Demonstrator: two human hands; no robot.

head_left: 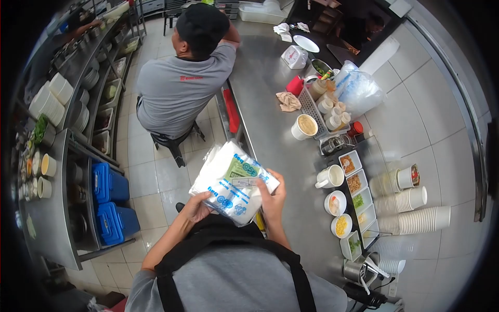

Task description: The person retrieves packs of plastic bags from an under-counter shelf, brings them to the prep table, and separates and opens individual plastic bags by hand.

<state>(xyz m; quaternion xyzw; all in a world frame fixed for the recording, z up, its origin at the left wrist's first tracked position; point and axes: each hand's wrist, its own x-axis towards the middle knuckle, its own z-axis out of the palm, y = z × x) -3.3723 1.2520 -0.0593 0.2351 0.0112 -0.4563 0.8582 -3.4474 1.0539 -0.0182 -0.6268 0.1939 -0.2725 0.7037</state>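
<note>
A white plastic packet (pixel 228 171) with blue print and a green label is held up in front of my chest, tilted, beside the edge of the steel counter (pixel 270 114). My left hand (pixel 199 207) grips its lower left corner, thumb on top. At the right side, my right hand (pixel 272 196) holds the packet with the thumb lying on its printed face. Most fingers of both hands are hidden beneath it.
A person in a grey shirt (pixel 176 88) sits ahead on the left. Along the counter's right stand a mug (pixel 329 177), bowls, a basket of bottles (pixel 313 104), topping trays (pixel 354 182) and stacked cups (pixel 423 218). Blue bins (pixel 117 223) and shelves are left.
</note>
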